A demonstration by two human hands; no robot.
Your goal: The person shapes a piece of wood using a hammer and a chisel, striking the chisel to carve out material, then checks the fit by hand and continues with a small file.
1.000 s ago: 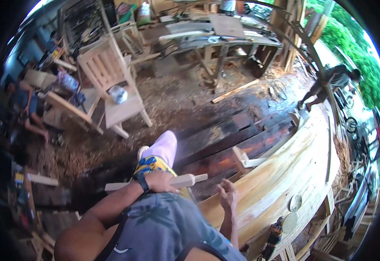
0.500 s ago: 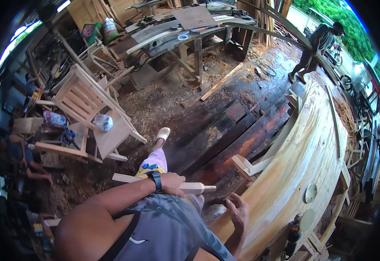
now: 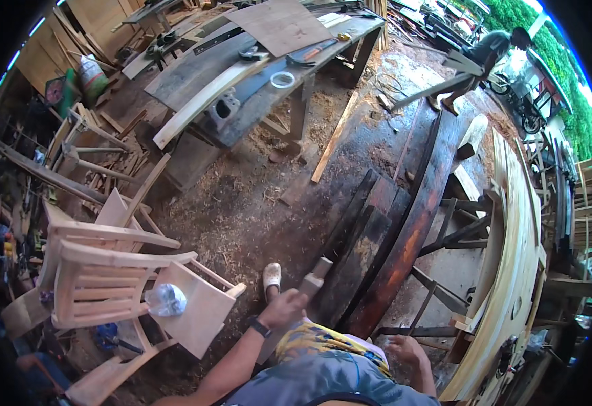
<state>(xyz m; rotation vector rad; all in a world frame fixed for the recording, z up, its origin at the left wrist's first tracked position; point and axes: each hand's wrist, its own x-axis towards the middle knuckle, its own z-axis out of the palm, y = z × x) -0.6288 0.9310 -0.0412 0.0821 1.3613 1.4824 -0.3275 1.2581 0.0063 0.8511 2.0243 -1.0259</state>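
Note:
My left hand, with a dark wristwatch, is closed around a planed wooden bar that has a narrower tenon at its end. The bar slants forward beyond my fist, and its lower part runs back beside my leg. Low on the right hangs my right hand, its fingers loosely bent and apart, with nothing visible in it. To the left stands an unpainted slatted wooden chair, a clear plastic bag resting on its seat. Dark heavy beams lie on the floor ahead of me.
A workbench ahead carries a plywood sheet, a hammer and a tape roll. Long pale planks lie on a trestle at right. Another person carries timber at far right. A loose wooden strip lies on the floor.
My view has swung, bringing the chair and workbench closer. The bar, earlier pointing right across my body, now points forward. My right hand has moved away from the bar's tenon end.

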